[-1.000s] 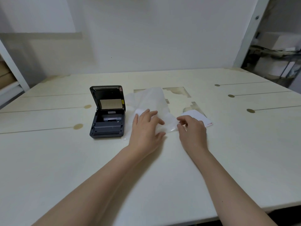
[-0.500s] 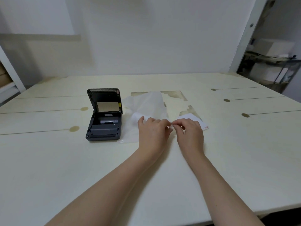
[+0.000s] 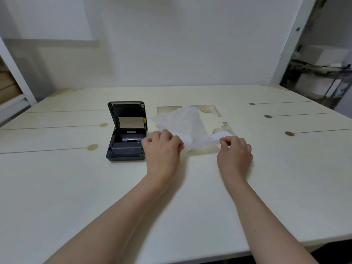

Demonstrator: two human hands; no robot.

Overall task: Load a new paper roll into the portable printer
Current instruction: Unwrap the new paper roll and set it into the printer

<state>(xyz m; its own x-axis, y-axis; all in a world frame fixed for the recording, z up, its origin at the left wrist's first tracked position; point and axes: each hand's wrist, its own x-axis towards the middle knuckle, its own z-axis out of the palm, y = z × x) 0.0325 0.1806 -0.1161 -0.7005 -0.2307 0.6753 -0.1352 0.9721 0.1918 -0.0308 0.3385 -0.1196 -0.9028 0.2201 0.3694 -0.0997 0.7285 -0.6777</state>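
Printer (image 3: 126, 134) lid open, bay not yet loaded; left hand (image 3: 162, 149) and right hand (image 3: 235, 151) each pinch the translucent wrapper (image 3: 184, 126), roll not discernible, loading outstanding.

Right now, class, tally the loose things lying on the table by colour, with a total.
Black: 1, the open printer
White or translucent: 2, the crumpled plastic wrapper and the white card beside the right hand
Total: 3

We see the printer (image 3: 126, 134) on the table (image 3: 57, 187), wrapper (image 3: 182, 124) right of it, left hand (image 3: 162, 149) between them, right hand (image 3: 235, 153) farther right.
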